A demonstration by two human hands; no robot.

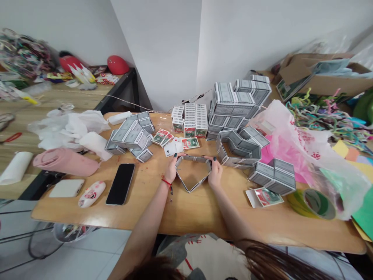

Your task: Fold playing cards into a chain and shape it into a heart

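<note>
A loop of joined playing cards stands on edge on the wooden table, bent to a point at its near side. My left hand grips its left corner, and a red string bracelet circles that wrist. At the opposite corner, my right hand holds the same loop. Just beyond it lie loose playing cards and a green-and-red card box. To the right is an open frame of folded cards; to the left, a cluster of folded-card blocks.
Stacked card blocks rise at the back beside rows of card boxes. A phone, a computer mouse and a pink roll lie left. Yellow tape, an opened card box and a plastic bag sit right.
</note>
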